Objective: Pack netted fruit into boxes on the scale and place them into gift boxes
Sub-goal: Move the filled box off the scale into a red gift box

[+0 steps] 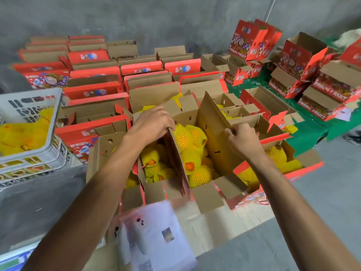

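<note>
Fruit packing/warehouse spot w/ bare concrete walls (136,18) & floor (322,202): rows of red gift boxes (93,55) folded open, more stacked at right on green matting (304,137), a grey plastic crate (29,106) of yellow foam-netted fruit (191,137), printed slips (156,231) in front.

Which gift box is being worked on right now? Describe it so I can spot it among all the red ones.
Look at the front row of open boxes nearest the camera. The centre box there is filled with yellow netted fruit. Unlike its neighbours, the left hand and right hand each grip one of its raised brown flaps.
</note>
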The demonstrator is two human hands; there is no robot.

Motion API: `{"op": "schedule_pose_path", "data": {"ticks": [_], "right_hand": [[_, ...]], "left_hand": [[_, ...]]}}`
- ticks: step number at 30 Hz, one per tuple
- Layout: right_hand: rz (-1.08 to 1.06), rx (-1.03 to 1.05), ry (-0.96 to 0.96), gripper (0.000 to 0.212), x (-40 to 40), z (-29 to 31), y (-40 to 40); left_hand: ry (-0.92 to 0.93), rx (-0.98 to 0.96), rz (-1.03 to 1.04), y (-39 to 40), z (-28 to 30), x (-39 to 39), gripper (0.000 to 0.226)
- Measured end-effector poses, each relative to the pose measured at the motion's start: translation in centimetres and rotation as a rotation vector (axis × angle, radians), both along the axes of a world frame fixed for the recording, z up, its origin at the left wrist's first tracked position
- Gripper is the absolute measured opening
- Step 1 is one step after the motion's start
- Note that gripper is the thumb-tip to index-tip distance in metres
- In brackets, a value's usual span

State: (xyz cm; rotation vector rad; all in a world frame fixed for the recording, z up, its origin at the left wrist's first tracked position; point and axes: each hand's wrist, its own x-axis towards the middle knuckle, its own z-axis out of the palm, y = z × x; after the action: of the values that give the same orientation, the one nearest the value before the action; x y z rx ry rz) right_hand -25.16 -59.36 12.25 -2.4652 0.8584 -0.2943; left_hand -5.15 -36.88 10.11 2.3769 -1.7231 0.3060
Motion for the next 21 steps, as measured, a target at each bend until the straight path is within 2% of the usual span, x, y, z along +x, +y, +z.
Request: {"op": "schedule_pose_path", "data": {"ticks": [5,7,9,11,14,18,21], "right_hand": [[0.002,0.093,0.018,0.032,4.3,-3.4,-1.3],[0.010,0.134,0.034,0.032,5.7,-4.7,-2.0],[0.015,0.177,0.059,0.033,6.6,-6.0,-2.6],[0.031,0.197,0.083,0.034,7.3,-7.3,-2.8],[0.038,0.179,0.104,0.032,8.0,-8.9,-2.4],[0.048,0.197,0.116,0.027,8.7,-9.5,-2.9],[0.124,0.248,0.148,0.026,8.6,-9.4,-3.3]], "left_hand": [[0.074,-0.121,0.063,-2.2,-3.9,3.3,0.028],[0.134,-0.057,0.134,-3.1,-5.1,4.7,0.026],[0.211,0.118,0.218,-3.8,-5.8,5.3,0.024],[0.246,0.206,0.280,-4.5,-6.3,5.3,0.024],[0.267,0.226,0.330,-5.4,-6.5,4.8,0.027],[0.392,0.232,0.464,-6.1,-6.2,4.3,0.033],[0.433,0.222,0.532,-7.3,-5.6,3.4,0.024]]}}
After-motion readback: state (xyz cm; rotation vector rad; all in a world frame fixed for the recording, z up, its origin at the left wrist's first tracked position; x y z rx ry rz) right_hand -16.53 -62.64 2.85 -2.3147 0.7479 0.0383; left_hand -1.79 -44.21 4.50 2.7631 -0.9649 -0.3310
